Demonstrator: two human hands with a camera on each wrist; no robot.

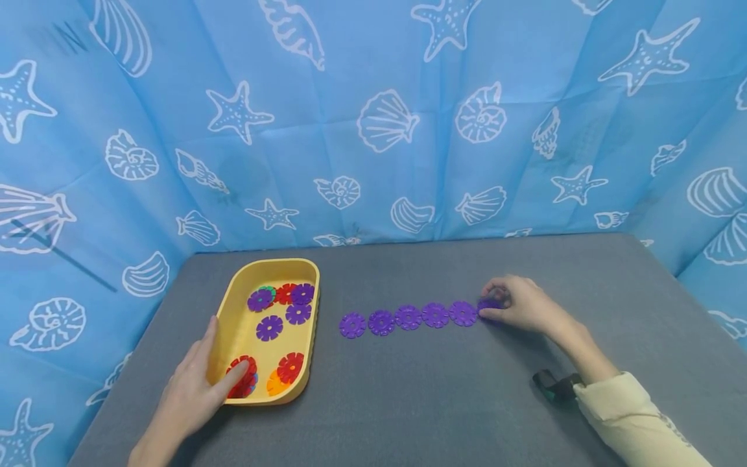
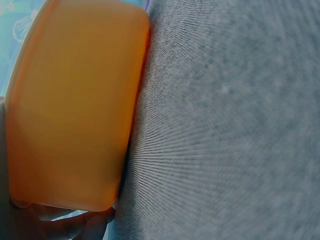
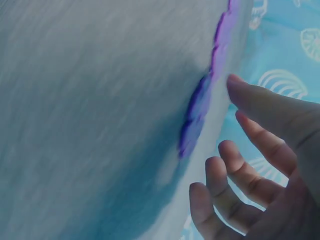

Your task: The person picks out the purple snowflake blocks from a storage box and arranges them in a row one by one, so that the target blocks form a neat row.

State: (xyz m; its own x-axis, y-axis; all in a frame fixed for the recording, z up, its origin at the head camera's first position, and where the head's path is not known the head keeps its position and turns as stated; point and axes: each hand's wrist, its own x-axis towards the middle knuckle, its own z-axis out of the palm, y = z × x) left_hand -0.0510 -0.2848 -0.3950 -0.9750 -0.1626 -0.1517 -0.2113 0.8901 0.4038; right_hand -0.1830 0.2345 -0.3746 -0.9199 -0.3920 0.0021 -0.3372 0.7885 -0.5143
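Observation:
My left hand (image 1: 189, 388) grips the near left edge of a yellow plastic tray (image 1: 236, 331), thumb over the rim and fingers along the outer wall. Its curled fingers (image 2: 80, 225) show at the tray's end in the left wrist view. At the right end of a row of purple notched plastic discs (image 1: 408, 318), my right hand (image 1: 528, 305) hovers around the last purple disc (image 3: 195, 117). That disc lies flat on the cloth; in the right wrist view the spread, slightly bent fingers stand apart from it.
Inside the tray lie loose purple discs (image 1: 269, 328), red discs (image 1: 290, 368), an orange disc (image 1: 277, 384) and a partly hidden green one. Grey cloth (image 1: 397, 402) covers the table. A blue shell-print curtain (image 1: 373, 162) hangs behind. A black strap (image 1: 554, 386) sits by the right wrist.

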